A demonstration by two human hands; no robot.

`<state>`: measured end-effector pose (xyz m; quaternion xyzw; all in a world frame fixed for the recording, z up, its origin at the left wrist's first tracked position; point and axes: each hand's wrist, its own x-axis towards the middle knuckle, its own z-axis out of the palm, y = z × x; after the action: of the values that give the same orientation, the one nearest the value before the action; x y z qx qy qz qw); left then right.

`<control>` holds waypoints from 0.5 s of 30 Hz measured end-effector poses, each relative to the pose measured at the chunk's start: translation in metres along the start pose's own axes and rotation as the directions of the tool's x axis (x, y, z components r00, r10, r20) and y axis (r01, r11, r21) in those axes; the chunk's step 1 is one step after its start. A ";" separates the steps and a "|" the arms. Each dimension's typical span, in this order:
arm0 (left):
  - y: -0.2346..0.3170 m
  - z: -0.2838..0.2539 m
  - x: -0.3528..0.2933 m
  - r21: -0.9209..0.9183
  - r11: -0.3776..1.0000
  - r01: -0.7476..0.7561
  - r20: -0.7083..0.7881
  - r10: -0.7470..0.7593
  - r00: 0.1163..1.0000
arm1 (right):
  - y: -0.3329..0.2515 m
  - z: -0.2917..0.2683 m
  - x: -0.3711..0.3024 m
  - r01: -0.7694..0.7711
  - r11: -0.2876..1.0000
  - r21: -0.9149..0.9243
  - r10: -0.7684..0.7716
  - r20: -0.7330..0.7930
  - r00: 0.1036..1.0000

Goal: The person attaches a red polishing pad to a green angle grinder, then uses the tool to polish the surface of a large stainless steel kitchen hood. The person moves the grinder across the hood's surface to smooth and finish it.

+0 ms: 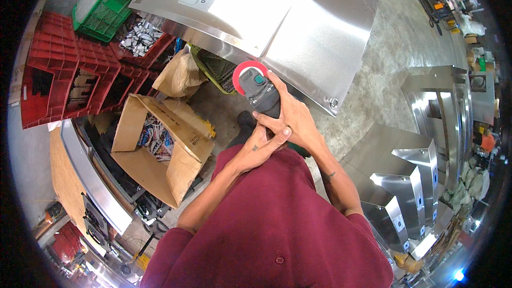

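Note:
In front of my body I hold a dark angle grinder (266,97) with a teal button on its head. Its disc (239,78) has a red rim and a pale face. My right hand (293,116) wraps round the grinder's body from the right, a finger stretched up beside the head. My left hand (260,148) is closed lower down at the tool's rear end, pressed against my right hand; what its fingers grip is partly hidden. Just beyond the disc lies a shiny stainless steel panel (320,37), its corner ring close to my right hand.
At left stand an open cardboard box (128,133) of cables, red crates (50,64), a green crate (114,16) and a brown sack (178,74). Folded steel pieces (397,181) and steel frames (448,112) stand at right on the concrete floor (392,56).

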<state>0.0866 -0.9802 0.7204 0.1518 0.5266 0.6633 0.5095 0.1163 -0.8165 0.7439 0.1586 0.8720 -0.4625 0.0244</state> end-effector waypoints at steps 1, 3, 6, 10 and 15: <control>0.002 0.001 -0.001 0.008 1.000 -0.008 -0.001 0.008 1.000 | -0.002 -0.001 0.000 -0.020 1.000 0.005 0.020 0.006 1.000; 0.006 0.001 -0.002 0.025 1.000 -0.016 0.002 0.016 1.000 | -0.007 -0.004 -0.001 -0.016 1.000 0.016 0.016 0.002 1.000; 0.011 0.003 -0.004 0.038 0.999 -0.025 0.015 0.025 1.000 | -0.017 -0.010 -0.004 -0.041 0.999 0.006 0.041 0.009 0.999; 0.012 0.003 -0.008 0.063 0.993 -0.100 0.027 0.098 0.995 | -0.029 -0.015 -0.009 -0.044 0.999 -0.020 0.044 -0.027 0.999; 0.006 0.002 -0.010 0.095 0.991 -0.093 0.030 0.090 0.995 | -0.024 -0.016 -0.009 0.026 1.000 -0.016 -0.025 0.040 0.999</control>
<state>0.0890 -0.9874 0.7298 0.2089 0.5439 0.6578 0.4774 0.1195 -0.8183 0.7744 0.1379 0.8771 -0.4585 0.0373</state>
